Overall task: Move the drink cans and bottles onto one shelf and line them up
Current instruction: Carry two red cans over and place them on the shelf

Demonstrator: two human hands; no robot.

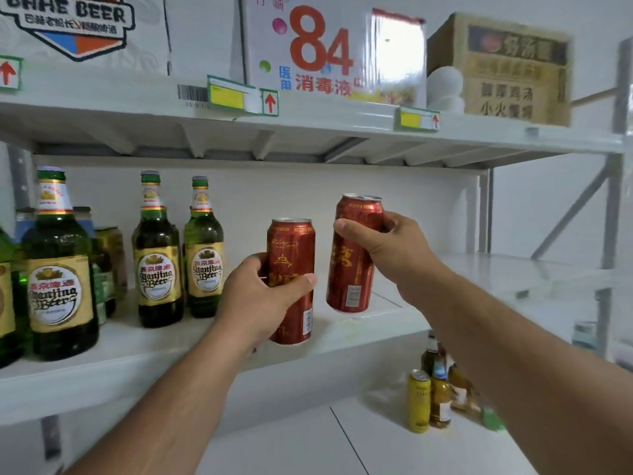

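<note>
My left hand (258, 296) grips a tall red beer can (292, 255) just above the front of the white middle shelf (394, 323). My right hand (387, 248) grips a second red can (354, 265) near its top, tilted slightly and held a little higher, to the right of the first. Green Yanjing beer bottles (203, 255) (157, 262) (60, 279) stand in a row on the left of the same shelf, with more cans and bottles (109, 255) behind them. On the shelf below, a yellow can (418, 401) and several small bottles (442, 395) stand together.
The top shelf (308, 114) carries a white beer carton (78, 25), a white "84" carton (329, 49) and a brown cardboard box (507, 70). Price tags hang on its front edge. The shelf's right upright and diagonal brace (579, 207) stand at the right.
</note>
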